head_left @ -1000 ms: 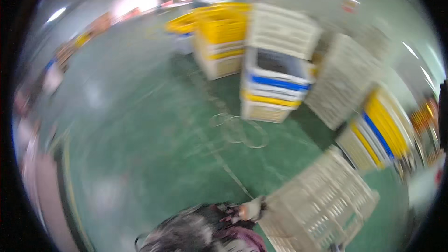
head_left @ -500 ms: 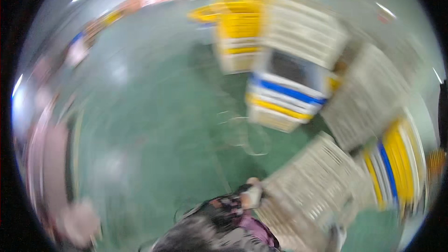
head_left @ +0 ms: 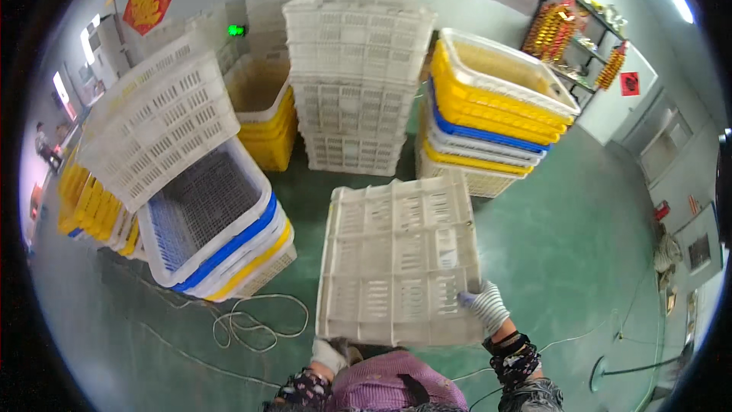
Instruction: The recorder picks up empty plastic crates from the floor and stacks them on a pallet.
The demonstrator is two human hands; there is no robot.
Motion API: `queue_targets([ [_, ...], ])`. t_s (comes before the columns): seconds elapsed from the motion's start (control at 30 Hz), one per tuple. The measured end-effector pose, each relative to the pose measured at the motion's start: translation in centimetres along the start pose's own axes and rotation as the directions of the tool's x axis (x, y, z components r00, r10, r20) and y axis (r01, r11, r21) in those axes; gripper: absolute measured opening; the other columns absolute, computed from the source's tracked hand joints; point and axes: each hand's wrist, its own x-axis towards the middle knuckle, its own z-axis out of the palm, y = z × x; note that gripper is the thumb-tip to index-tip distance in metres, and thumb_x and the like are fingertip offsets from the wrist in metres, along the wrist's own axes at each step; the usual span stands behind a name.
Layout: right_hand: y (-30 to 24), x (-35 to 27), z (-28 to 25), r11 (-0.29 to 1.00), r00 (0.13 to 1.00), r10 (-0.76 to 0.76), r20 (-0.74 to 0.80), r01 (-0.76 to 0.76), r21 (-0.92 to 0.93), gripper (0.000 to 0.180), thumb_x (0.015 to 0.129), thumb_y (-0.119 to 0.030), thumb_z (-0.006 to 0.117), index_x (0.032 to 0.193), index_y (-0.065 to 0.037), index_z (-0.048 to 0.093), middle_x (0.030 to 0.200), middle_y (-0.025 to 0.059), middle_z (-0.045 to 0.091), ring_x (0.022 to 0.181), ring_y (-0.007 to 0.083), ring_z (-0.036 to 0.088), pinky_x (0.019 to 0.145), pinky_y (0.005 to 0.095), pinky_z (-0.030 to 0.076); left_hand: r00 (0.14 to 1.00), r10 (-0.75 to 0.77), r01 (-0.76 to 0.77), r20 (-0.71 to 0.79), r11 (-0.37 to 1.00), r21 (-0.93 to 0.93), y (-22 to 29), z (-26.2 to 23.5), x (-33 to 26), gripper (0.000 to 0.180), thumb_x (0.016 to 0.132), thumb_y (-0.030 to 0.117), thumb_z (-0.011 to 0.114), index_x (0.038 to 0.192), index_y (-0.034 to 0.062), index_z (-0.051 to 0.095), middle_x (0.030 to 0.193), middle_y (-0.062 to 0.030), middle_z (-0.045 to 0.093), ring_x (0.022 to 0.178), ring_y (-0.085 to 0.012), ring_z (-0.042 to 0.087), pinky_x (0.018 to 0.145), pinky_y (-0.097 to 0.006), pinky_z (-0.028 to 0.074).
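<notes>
I'm grasping an off-white slatted crate (head_left: 398,259) in front of me, over the green floor (head_left: 564,252): my right hand (head_left: 488,309) clasps its right edge, and my left hand (head_left: 329,355) is at the lower left corner, where I cannot tell how far the fingers wrap under. With so little purchase on that corner, the crate could twist or slip if its weight shifts. Its broad panel also hides floor from me, so a foot might catch the looped cord (head_left: 268,296) to the left, and a careless swing could knock the yellow-walled stack (head_left: 488,111) just beyond. That panel also screens whatever the crate holds. In the blue-banded stack (head_left: 229,253), the top crate shows a dark mesh-like base; a tilted white crate (head_left: 168,111) overlaps its far rim and might slide if bumped. The tall off-white stack (head_left: 351,88) keeps its contents out of sight.
</notes>
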Motion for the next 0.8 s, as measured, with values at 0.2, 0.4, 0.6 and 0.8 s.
queue_targets([
  [0.2,-3.5,18.7,3.1,0.999,0.998,0.026,-0.062,-0.027,-0.018,0.018,0.065,-0.002,0.057,0.083,0.002,0.054,0.066,0.0009,0.054,0.054,0.0084,0.049,0.048,0.0229,0.041,0.745,-0.659,0.145,0.104,0.008,-0.989,13.8,-1.0,16.0,0.031,0.080,0.035,0.036,0.082,0.0098,0.054,0.075,-0.0091,0.055,0.071,-0.0238,0.052,0.067,-0.037,0.045],
  [0.4,-6.1,40.2,6.0,0.996,0.999,0.053,-0.003,-0.053,0.065,0.025,0.066,0.002,0.058,0.090,0.002,0.052,0.072,0.0041,0.057,0.058,0.0111,0.052,0.053,0.0233,0.044,0.861,-0.507,0.144,0.047,0.156,-0.977,23.3,-1.0,32.8,0.058,0.073,0.045,0.051,0.115,0.0079,0.035,0.115,-0.0117,0.036,0.106,-0.0255,0.036,0.087,-0.039,0.034],
  [0.6,-7.2,56.6,14.0,0.996,0.997,0.083,-0.009,-0.083,-0.013,0.031,0.066,0.001,0.059,0.096,0.002,0.050,0.081,0.0071,0.058,0.067,0.0129,0.054,0.060,0.0239,0.045,0.880,-0.436,0.303,0.187,0.213,-0.929,23.5,-6.8,49.9,0.073,0.071,0.042,0.055,0.124,0.0054,0.023,0.127,-0.0138,0.024,0.115,-0.0292,0.026,0.095,-0.043,0.023],
  [0.8,-11.1,72.7,27.3,0.991,0.994,0.079,-0.072,-0.086,-0.102,0.026,0.067,-0.002,0.060,0.090,0.001,0.049,0.079,0.0068,0.057,0.068,0.0137,0.053,0.061,0.0257,0.044,0.905,-0.361,0.315,0.223,0.217,-0.924,20.2,-12.9,70.9,0.065,0.071,0.047,0.054,0.119,0.0090,0.035,0.117,-0.0088,0.039,0.105,-0.0229,0.034,0.091,-0.041,0.028],
])
